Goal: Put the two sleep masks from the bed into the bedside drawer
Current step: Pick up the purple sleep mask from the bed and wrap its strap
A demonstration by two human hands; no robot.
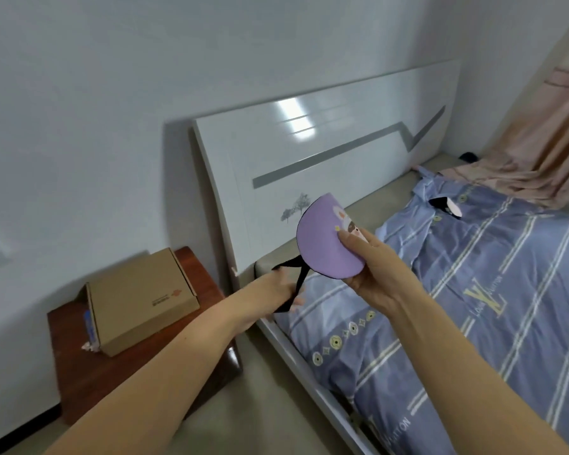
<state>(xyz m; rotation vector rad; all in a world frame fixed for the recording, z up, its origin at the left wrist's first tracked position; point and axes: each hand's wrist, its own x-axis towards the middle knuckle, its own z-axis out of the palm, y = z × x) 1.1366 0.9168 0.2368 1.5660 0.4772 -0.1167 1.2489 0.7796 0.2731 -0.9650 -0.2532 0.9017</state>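
Hands: your right hand (372, 270) pinched the purple mask (326, 244), left hand (276, 293) gripped its strap (298, 280) | second mask (445, 206) lay on the bed (473, 323) | risk: loose strap could snag the box (138, 300) on the nightstand (79, 372); drawer unseen.

There is one view only, worn on the person's head, standing beside the bed (473, 323) near its headboard (326, 152). It looks forward and down across the near bed edge toward the headboard, close enough that both forearms fill the lower frame.
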